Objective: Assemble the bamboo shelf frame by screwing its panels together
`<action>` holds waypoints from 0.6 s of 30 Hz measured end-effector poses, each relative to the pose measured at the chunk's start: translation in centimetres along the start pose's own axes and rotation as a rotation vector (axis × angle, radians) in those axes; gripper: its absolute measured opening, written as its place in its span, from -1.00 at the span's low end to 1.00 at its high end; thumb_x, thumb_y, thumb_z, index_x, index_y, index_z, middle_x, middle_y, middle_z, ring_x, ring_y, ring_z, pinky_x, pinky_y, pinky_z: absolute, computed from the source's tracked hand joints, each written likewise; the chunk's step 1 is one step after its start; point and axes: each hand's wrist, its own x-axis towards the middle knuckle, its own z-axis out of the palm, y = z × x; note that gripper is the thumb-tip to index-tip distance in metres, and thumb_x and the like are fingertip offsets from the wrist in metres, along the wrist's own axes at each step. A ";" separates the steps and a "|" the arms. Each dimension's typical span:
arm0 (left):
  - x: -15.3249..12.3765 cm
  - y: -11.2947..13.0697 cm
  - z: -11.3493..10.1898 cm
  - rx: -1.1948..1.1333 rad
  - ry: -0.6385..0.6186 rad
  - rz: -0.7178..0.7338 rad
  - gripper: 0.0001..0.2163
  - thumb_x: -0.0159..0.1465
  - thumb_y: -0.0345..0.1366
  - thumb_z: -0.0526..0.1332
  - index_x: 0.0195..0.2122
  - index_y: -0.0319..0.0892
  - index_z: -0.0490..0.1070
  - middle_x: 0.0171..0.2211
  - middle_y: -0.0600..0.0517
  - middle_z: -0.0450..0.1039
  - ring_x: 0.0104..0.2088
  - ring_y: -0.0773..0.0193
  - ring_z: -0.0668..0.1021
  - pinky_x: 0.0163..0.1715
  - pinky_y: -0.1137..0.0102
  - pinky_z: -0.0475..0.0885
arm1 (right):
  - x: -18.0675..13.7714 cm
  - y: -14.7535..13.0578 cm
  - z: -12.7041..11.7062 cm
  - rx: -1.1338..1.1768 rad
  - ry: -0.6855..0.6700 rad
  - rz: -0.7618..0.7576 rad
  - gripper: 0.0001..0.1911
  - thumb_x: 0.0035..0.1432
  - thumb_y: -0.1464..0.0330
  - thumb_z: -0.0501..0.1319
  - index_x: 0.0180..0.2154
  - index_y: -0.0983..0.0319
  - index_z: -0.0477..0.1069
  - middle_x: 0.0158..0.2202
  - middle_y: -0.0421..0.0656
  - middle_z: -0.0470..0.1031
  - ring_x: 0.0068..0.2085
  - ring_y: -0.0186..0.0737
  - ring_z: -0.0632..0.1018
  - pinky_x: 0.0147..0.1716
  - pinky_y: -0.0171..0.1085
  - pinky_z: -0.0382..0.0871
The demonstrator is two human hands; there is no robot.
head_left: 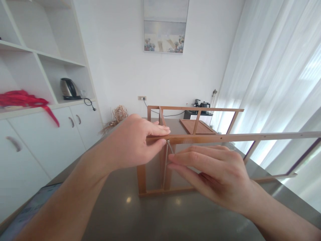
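A wooden rack frame [200, 136] of thin brown rails lies on its side on a dark grey table [140, 214]. My left hand [132, 144] pinches the near top rail at its left end, thumb under and fingers over. My right hand [213, 174] holds a small bent metal key [168, 147] between thumb and fingers, its tip at the joint under the rail. A flat wooden panel [197, 127] lies on the table behind the frame.
White cabinets and open shelves stand on the left, with a steel kettle [68, 88] and red cloth [22, 99]. A bundle of dry straw [116, 117] rests by the far wall. Sheer curtains [276, 77] hang on the right. A small side table [199, 112] holds dark kettles.
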 end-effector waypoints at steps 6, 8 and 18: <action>0.0 0.0 0.0 0.008 0.017 0.017 -0.82 0.26 -0.35 0.23 -0.29 0.03 0.64 -0.25 0.15 0.69 -0.11 0.13 0.69 0.03 0.28 0.53 | 0.0 -0.3 0.3 -0.040 0.120 0.011 -0.93 0.23 0.52 0.28 -0.24 0.31 0.55 -0.29 -0.08 0.53 -0.27 -0.29 0.57 -0.34 -0.34 0.51; 0.0 0.0 0.0 0.014 0.011 0.019 -0.82 0.26 -0.35 0.22 -0.30 0.02 0.64 -0.23 0.16 0.69 -0.10 0.14 0.69 0.04 0.29 0.52 | 0.0 -0.3 0.4 -0.024 0.122 0.007 -0.93 0.21 0.55 0.28 -0.28 0.33 0.55 -0.25 -0.05 0.54 -0.21 -0.26 0.59 -0.26 -0.33 0.54; 0.0 -0.2 0.1 0.029 -0.012 -0.002 -0.81 0.29 -0.32 0.20 -0.24 0.01 0.64 -0.07 0.18 0.65 -0.04 0.12 0.67 0.11 0.28 0.50 | 0.1 -0.3 0.6 -0.033 0.115 -0.070 -0.85 0.20 0.64 0.27 -0.21 0.39 0.55 -0.21 -0.06 0.57 -0.16 -0.33 0.59 -0.20 -0.41 0.55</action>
